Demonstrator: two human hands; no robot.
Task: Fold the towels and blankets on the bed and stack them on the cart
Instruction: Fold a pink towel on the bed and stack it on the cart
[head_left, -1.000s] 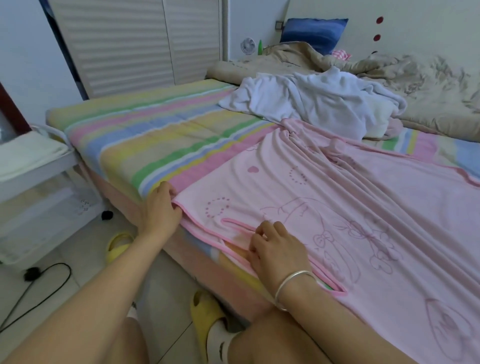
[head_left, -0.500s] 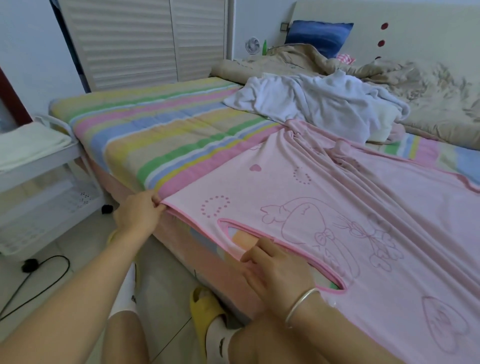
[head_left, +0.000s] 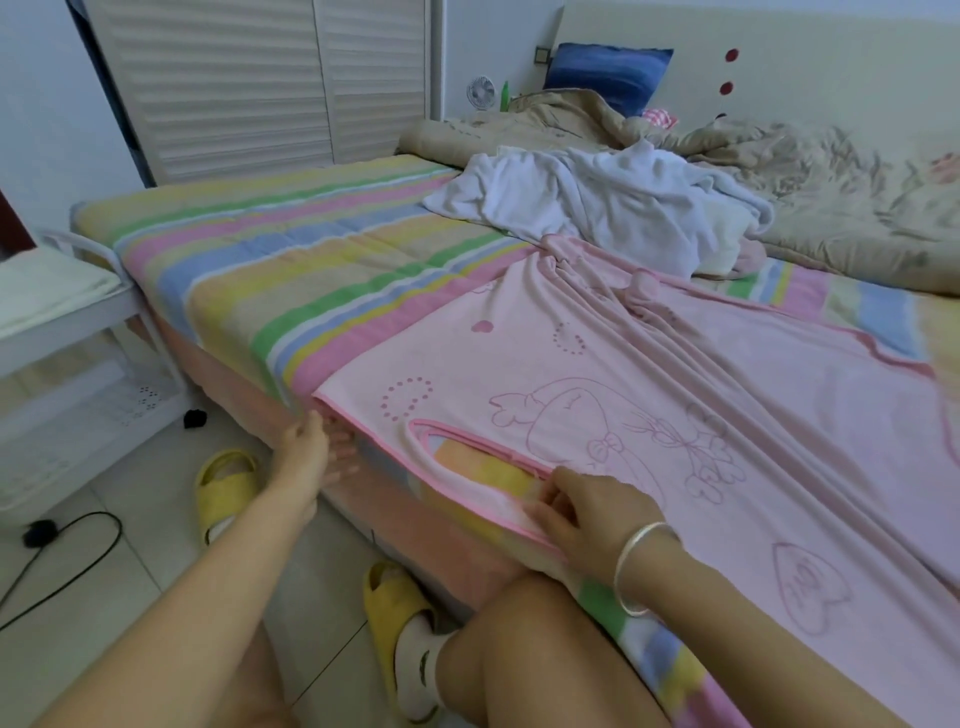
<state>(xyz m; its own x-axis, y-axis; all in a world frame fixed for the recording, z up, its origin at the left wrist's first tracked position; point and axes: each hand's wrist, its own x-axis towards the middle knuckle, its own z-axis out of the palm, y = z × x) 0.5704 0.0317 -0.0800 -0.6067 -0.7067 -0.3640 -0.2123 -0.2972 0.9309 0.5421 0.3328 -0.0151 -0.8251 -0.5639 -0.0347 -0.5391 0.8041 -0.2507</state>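
BEDROOM, MID-CHORE: A striped bed (head_left: 291, 291) fills most of the view, and the work on it looks barely begun. The largest piece of laundry, a pink blanket (head_left: 649, 415) with line-drawn cartoon figures, lies spread across the near right half, creased in long ridges toward its far end and not yet folded. At the far right a beige quilt (head_left: 831, 208) is rumpled below the headboard (head_left: 779, 41). A white towel (head_left: 597, 208) sits in a loose heap mid-bed, touching the blanket's far end. Neither shows any fold.

The white cart (head_left: 67, 332), just beside the bed's left end, carries one pale folded towel (head_left: 47, 286) on its top shelf (the only piece that appears finished).

The person stands at the near edge. The right hand (head_left: 587, 514) pinches the pink-trimmed hem of an opening in the blanket, fingers curled on the cloth. The left hand (head_left: 306, 452) is at the blanket's near left corner, where it drops over the mattress edge. Blur hides whether it grips the corner or only touches it.

Louvred wardrobe doors (head_left: 260, 88) close off the far left, a blue pillow (head_left: 608, 73) leans on the headboard, and a black cable (head_left: 67, 561) trails over the tiled floor (head_left: 156, 519) near yellow slippers (head_left: 228, 483).
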